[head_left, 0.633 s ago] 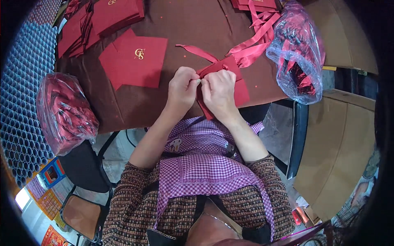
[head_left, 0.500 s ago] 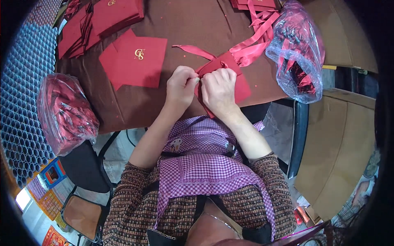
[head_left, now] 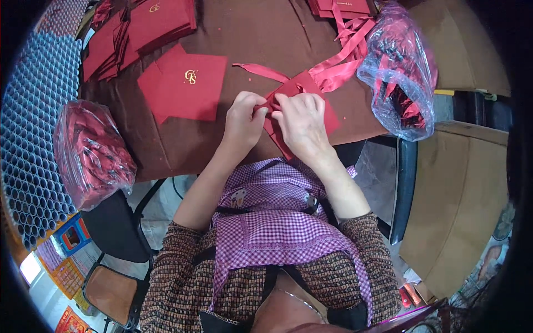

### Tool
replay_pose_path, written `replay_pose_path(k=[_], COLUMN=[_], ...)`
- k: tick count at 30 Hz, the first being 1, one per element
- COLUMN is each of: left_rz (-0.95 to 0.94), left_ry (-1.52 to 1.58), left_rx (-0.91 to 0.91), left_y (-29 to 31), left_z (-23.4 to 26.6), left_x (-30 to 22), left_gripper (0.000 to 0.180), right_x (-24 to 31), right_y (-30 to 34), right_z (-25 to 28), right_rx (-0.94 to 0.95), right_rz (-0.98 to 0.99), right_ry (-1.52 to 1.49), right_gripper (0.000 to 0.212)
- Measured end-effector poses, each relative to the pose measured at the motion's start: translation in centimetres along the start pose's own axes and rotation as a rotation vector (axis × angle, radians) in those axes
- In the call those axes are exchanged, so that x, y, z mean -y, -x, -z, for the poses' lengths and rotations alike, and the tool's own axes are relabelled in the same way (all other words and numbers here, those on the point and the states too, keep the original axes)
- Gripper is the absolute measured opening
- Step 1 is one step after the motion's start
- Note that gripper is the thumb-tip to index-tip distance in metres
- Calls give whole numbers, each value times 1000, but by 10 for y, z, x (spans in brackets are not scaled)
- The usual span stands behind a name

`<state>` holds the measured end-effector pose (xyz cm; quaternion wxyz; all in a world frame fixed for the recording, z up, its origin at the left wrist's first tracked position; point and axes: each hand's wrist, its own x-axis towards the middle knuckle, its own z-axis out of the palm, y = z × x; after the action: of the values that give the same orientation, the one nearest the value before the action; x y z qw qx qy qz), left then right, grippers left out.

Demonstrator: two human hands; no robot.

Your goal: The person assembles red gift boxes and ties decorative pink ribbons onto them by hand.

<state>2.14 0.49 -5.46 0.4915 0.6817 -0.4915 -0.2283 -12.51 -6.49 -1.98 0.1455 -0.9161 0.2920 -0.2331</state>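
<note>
One red card (head_left: pixel 310 83): on the worktop (head_left: pixel 250 33), beneath our right hand (head_left: pixel 303 123), upper edge slanting up rightward; its long axis we cannot tell.
Right grip: nearer, lying across the card; its hold hidden from us.
Left hand (head_left: pixel 243 119): grip narrow at the card's left edge; we cannot tell what it pinches.
Ribbon (head_left: pixel 260 70): beyond the card, tip pointing left.

a flat red paper bag (head_left: pixel 311 83) lies aslant near the frame's centre, partly hidden; a red satin ribbon (head_left: pixel 261 70) shows beyond its upper-left edge.
</note>
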Motion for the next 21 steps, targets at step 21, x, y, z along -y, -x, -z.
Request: replay_pose_path(k=[21], left_rz=[-652], left_ry=[-172], left_rx=[-237], left_y=[10], left_z=[-5], left_x=[-40], left_gripper=[28], right_x=[-33], right_y=[-60], right_z=[84], right_rx=[655], right_rz=[70], right_ry=[-484], right_gripper=[21])
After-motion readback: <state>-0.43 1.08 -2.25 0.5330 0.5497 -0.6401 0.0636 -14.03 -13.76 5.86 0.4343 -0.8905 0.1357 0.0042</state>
